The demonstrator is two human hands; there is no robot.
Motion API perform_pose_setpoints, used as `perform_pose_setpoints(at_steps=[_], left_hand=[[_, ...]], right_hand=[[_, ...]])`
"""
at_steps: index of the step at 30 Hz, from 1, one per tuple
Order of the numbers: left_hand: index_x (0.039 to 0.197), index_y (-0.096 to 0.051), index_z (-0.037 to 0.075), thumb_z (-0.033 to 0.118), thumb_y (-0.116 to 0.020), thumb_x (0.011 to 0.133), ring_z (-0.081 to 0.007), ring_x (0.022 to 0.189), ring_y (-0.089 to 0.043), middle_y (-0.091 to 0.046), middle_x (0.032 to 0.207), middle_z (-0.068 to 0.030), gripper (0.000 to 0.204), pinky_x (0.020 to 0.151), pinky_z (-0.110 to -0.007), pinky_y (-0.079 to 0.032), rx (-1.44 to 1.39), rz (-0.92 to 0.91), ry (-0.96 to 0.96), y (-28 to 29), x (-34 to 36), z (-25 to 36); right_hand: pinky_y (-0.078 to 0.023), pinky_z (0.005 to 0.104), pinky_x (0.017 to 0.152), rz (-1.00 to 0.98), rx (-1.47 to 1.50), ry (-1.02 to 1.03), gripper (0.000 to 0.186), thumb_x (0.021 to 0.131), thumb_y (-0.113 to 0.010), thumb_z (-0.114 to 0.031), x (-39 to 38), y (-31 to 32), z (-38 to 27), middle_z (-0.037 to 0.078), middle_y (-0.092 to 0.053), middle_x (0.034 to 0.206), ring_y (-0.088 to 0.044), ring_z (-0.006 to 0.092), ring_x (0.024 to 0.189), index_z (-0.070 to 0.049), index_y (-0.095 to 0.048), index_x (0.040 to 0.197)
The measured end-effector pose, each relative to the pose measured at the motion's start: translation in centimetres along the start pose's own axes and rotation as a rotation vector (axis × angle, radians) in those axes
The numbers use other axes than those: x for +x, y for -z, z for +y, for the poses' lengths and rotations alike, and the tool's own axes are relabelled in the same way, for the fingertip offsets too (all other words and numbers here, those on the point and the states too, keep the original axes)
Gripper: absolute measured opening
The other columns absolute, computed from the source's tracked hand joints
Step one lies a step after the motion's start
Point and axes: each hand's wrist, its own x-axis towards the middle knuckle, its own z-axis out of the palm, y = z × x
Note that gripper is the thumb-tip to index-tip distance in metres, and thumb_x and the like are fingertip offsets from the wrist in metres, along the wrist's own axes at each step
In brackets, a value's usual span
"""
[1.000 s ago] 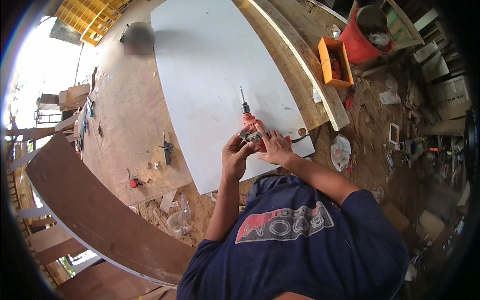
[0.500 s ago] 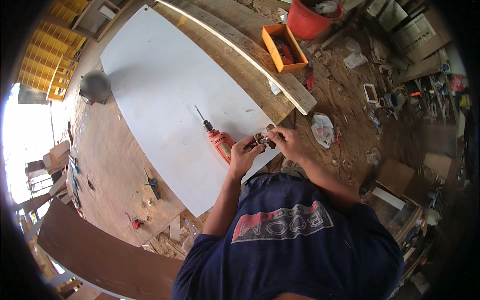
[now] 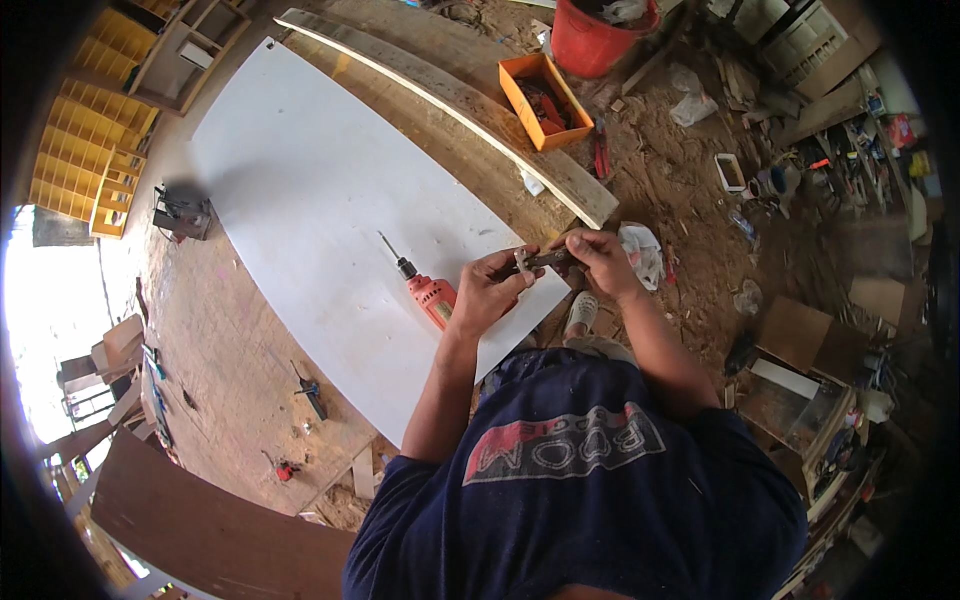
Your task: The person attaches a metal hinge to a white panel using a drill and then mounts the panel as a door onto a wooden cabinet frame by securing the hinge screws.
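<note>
Over the near right corner of a large white sheet point(image 3: 330, 200), I hold a small dark, elongated metal-looking fitting point(image 3: 547, 259) between both hands. My left hand point(image 3: 486, 294) is closed on its left end, where a paler bit shows at the fingertips. At the other end my right hand point(image 3: 603, 262) grips with thumb and fingers, hiding that part. The fitting's exact kind is too small to tell. Just left of my left hand, a red corded-style power drill point(image 3: 432, 299) lies on the sheet with its long bit pointing away from me.
Beyond the sheet run a wooden plank point(image 3: 440, 95), an orange box point(image 3: 575, 127) of tools and a red bucket point(image 3: 590, 45). Clutter and a plastic bag point(image 3: 640, 255) lie on the right. At left are a dark tool point(image 3: 309, 392), a red tool point(image 3: 284, 469) and a brown panel point(image 3: 200, 520).
The view has shifted slightly. My right hand has moved up and to the right, and more of the fitting shows between my hands. The drill stays on the sheet.
</note>
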Motion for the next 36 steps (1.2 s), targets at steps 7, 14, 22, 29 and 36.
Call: perform_pose_setpoints(at_steps=[7, 14, 22, 29, 36], left_hand=[[0.138, -0.07, -0.002, 0.016, -0.078, 0.1, -0.0145, 0.078, -0.072, -0.081, 0.104, -0.0051, 0.043, 0.071, -0.028, -0.057, 0.186, 0.237, -0.055, 0.0, -1.0, -3.0], [0.116, -0.077, 0.007, 0.018, -0.078, 0.087, -0.0364, 0.125, -0.063, -0.076, 0.119, -0.0121, 0.03, 0.109, -0.048, -0.05, 1.051, 0.025, -0.056, 0.7, -2.1, -8.6], [0.115, -0.077, 0.007, 0.022, -0.076, 0.091, -0.0373, 0.124, -0.063, -0.074, 0.121, -0.0134, 0.029, 0.11, -0.048, -0.05, 1.067, 0.005, -0.079, 1.2, -2.5, -9.5], [0.154, -0.057, 0.008, 0.044, -0.068, 0.098, -0.0343, 0.155, -0.042, -0.051, 0.166, -0.0127, 0.066, 0.124, -0.057, -0.033, 1.484, -0.039, -0.126, -1.0, -0.1, -10.0], [0.152, -0.057, 0.007, 0.042, -0.067, 0.1, -0.0345, 0.156, -0.041, -0.051, 0.166, -0.0123, 0.064, 0.125, -0.055, -0.032, 1.533, -0.095, -0.096, -0.4, -0.1, -10.7]], right_hand=[[-0.055, 0.0277, 0.073, -0.023, -0.171, -0.117, 0.042, 0.114, -0.061, -0.041, 4.1, 1.9, 1.9, 0.0, -0.07, 0.089, -0.066, 0.008, 0.078, -0.002, -0.075, 0.112], [-0.055, 0.0309, 0.075, -0.04, -0.514, -0.238, 0.052, 0.112, -0.061, -0.052, 8.7, 5.1, 10.6, 0.003, -0.074, 0.091, -0.067, 0.0115, 0.081, -0.002, -0.075, 0.111], [-0.055, 0.0416, 0.096, -0.063, -0.901, -0.267, 0.061, 0.107, -0.063, -0.061, 9.5, 7.0, 12.5, 0.013, -0.079, 0.114, -0.073, 0.0265, 0.109, -0.003, -0.078, 0.117], [-0.056, 0.0494, 0.098, 0.166, -0.869, 0.012, 0.063, 0.097, -0.078, -0.058, 8.4, 5.4, 12.7, 0.017, -0.072, 0.131, -0.071, 0.037, 0.119, -0.008, -0.067, 0.134], [-0.055, 0.0456, 0.098, 0.271, -0.733, -0.265, 0.07, 0.097, -0.08, -0.054, 6.4, 3.4, 10.9, 0.016, -0.066, 0.129, -0.066, 0.0274, 0.114, -0.007, -0.056, 0.142]])
